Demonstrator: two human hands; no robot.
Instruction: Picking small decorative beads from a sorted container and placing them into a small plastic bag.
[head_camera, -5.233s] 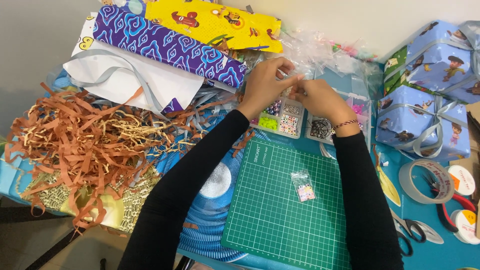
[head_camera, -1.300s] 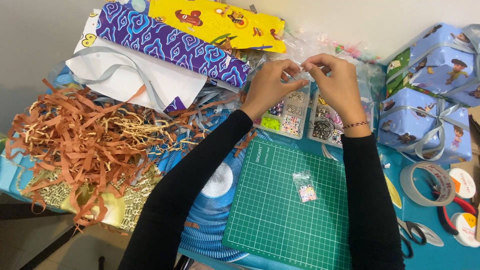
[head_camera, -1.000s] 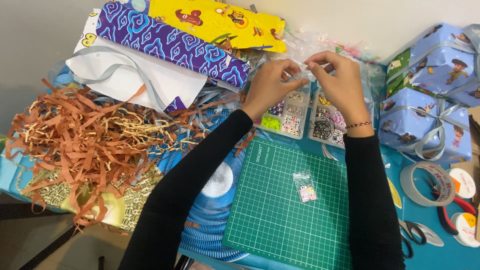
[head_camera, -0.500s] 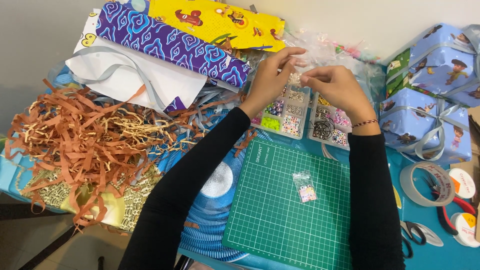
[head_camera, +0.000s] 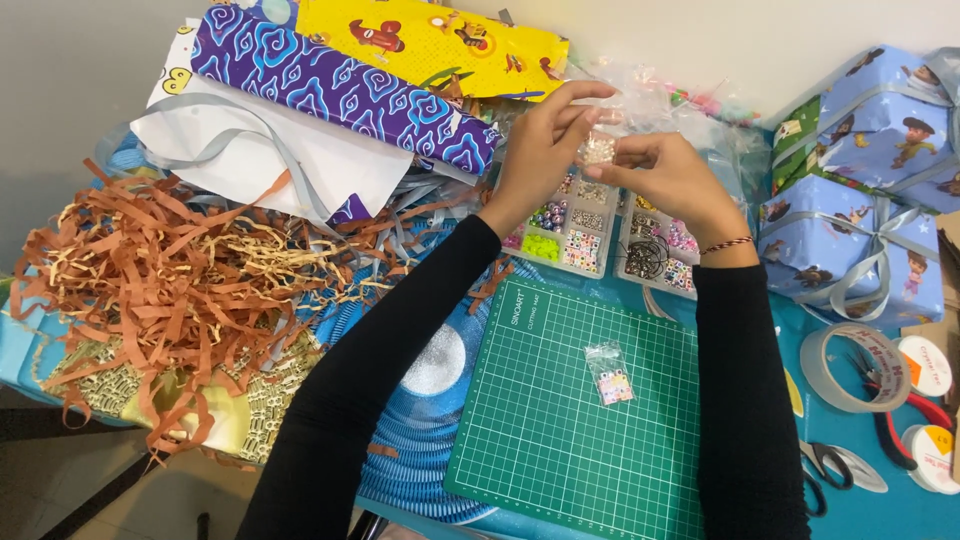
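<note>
Above the compartmented bead box (head_camera: 575, 232), the left hand (head_camera: 540, 155) and right hand (head_camera: 665, 175) meet, their fingertips pinched together on a small clear bag of pale beads (head_camera: 598, 150) held in the air between them. A second little bead bag (head_camera: 608, 373) lies on the green cutting mat (head_camera: 560, 440) nearer the person, well apart from the hands, and shredded brown paper (head_camera: 150, 280) is heaped on the worktop to the left.

I wear a plain black long-sleeved top; the sleeves fit close and run down both my arms to the wrists, with no print or cuffs showing. My left hand (head_camera: 540, 150) is bare. At the wrist of my right hand (head_camera: 670, 180) sits a thin braided bracelet (head_camera: 728, 243), red and dark.
</note>
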